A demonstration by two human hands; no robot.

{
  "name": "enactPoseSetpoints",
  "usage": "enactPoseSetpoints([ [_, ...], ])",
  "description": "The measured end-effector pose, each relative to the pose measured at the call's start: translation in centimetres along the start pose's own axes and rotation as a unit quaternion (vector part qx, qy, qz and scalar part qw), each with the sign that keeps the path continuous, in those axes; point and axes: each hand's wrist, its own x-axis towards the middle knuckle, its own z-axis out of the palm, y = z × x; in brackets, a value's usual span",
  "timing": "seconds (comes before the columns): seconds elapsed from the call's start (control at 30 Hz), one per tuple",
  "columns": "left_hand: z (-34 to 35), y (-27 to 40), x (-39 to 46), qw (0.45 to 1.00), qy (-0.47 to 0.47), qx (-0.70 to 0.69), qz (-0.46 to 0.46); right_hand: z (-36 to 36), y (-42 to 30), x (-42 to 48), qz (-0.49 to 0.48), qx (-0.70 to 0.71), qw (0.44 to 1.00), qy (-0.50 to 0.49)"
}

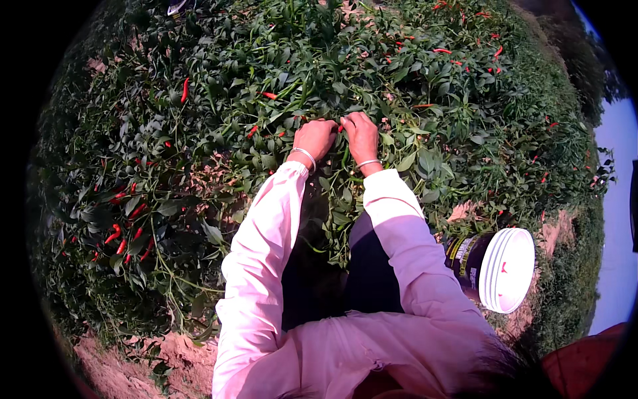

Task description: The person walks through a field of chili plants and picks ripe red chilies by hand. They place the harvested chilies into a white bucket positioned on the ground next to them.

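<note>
Both hands reach in among the leaves of a chili pepper plant (pixel 344 194), fingertips close together. My right hand (pixel 362 135) has its thumb and fingers curled at a small red chili pepper (pixel 341 128), only part of which shows. Beside it, my left hand (pixel 317 139) bends its fingers down into the foliage; its fingertips are hidden, so I cannot see what they touch. A green chili pepper (pixel 346 156) hangs just below the right hand. Left of the hands, another red chili pepper (pixel 252 132) shows between the leaves.
A dark bucket with a white rim (pixel 504 272) stands to my right, with a few red bits inside. Ripe red chilies (pixel 121 246) cluster on plants at the left. Bare soil (pixel 144 366) shows at the lower left. Part of another container (pixel 177 7) shows at the top edge.
</note>
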Motion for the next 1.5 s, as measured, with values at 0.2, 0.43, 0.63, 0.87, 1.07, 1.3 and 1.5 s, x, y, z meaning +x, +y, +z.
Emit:
enactPoseSetpoints([
  [0.2, 1.3, 0.0, 1.4, 0.995, -0.068, 0.044, -0.051, 0.2, 0.5, 0.2, 0.014, 0.027, 0.999, -0.018],
  [0.43, 2.0, -1.1, 1.5, 0.996, -0.054, -0.035, -0.055, 0.9, 1.7, 0.1, 0.081, 0.111, 0.988, -0.072],
  [0.63, 2.3, -0.8, 1.6, 0.998, -0.031, -0.007, -0.049, 0.1, 0.3, -0.1, -0.024, -0.012, 0.998, -0.064],
  [0.87, 1.8, -0.9, 1.5, 0.997, -0.017, 0.01, -0.079, -1.8, -3.6, 2.3, 0.007, 0.182, 0.979, 0.095],
  [1.07, -1.8, -0.9, 2.9, 0.957, 0.281, 0.061, -0.032, -2.3, -2.6, 9.9, 0.177, 0.386, 0.904, -0.05],
  [1.3, 0.1, 0.3, -0.3, 0.974, 0.078, 0.213, -0.008, 4.0, 1.1, 12.0, -0.144, -0.206, 0.91, -0.329],
  [1.5, 1.1, 0.3, -1.3, 0.961, 0.154, 0.229, 0.018, 7.1, 2.4, 12.2, -0.232, -0.302, 0.826, -0.416],
])
